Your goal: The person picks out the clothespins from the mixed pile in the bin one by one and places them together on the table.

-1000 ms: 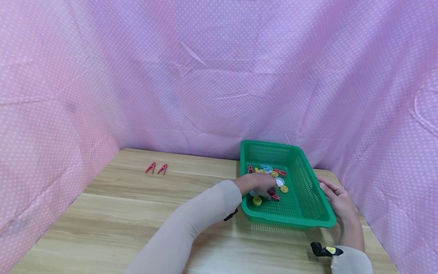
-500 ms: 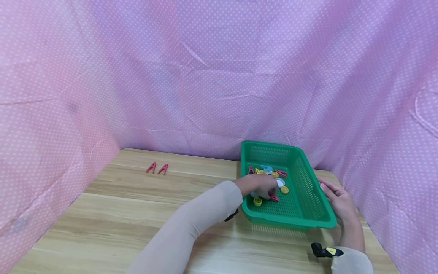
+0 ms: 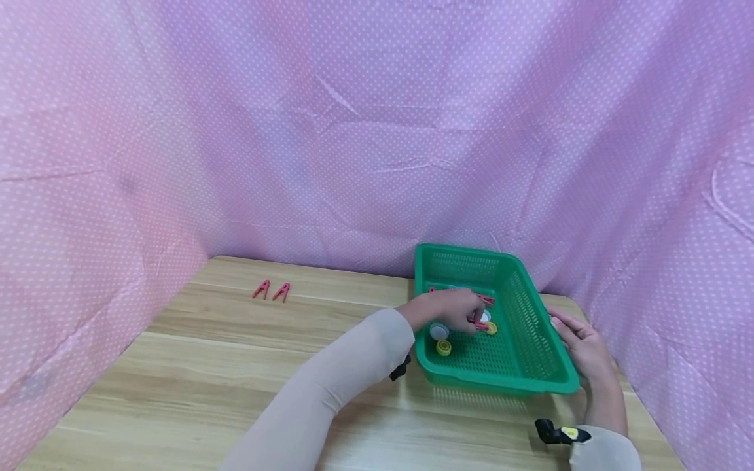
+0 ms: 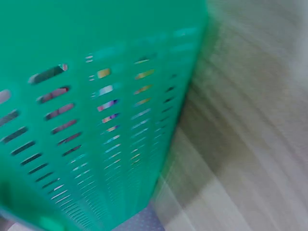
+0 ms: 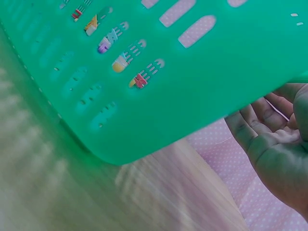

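Observation:
In the head view, my left hand (image 3: 456,309) is inside the green basket (image 3: 554,377) and pinches a red clothespin (image 3: 480,325). A white bottle cap (image 3: 438,331) and a yellow cap (image 3: 444,347) lie just below that hand. Another yellow cap (image 3: 491,328) lies past the fingertips, beside a white cap (image 3: 485,316). My right hand (image 3: 583,343) holds the basket's right rim from outside. In the right wrist view, the fingers of the right hand (image 5: 279,134) lie under that rim. The left wrist view shows the basket's wall (image 4: 96,72), and the left hand is hidden there.
Two red clothespins, one on the left (image 3: 262,289) and one on the right (image 3: 281,292), lie side by side on the wooden table (image 3: 224,366). Another red clothespin (image 3: 485,299) lies deeper in the basket. A pink dotted cloth (image 3: 377,131) hangs around the table.
My left hand has lifted slightly with the red clothespin and moved toward the basket's far side, uncovering the white bottle cap. The right hand keeps its place on the rim.

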### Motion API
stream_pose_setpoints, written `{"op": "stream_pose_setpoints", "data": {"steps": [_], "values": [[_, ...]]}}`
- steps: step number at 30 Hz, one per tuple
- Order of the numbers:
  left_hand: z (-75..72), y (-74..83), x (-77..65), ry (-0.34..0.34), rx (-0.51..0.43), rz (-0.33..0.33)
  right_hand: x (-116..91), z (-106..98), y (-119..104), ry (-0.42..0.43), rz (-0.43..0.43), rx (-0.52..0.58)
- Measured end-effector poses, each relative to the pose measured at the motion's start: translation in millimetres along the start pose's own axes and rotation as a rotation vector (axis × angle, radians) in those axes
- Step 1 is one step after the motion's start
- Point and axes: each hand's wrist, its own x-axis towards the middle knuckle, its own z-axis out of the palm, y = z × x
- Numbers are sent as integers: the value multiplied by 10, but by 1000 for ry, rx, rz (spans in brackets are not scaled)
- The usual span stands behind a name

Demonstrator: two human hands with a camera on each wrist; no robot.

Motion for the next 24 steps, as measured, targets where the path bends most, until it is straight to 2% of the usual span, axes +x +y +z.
{"op": "stream_pose_setpoints", "data": {"steps": [6, 12, 16, 24], "values": [[-157, -60, -53, 108, -25, 6, 4, -17, 2, -2, -3, 0], [-302, -135, -189, 185, -44, -23, -5, -20, 1, 6, 5, 1], [-382, -210, -293, 211, -71, -58, -10, -17, 2, -2, 16, 13], [-504, -421, -562, 250, -83, -87, 1, 13, -14, -2, 8, 9]]}}
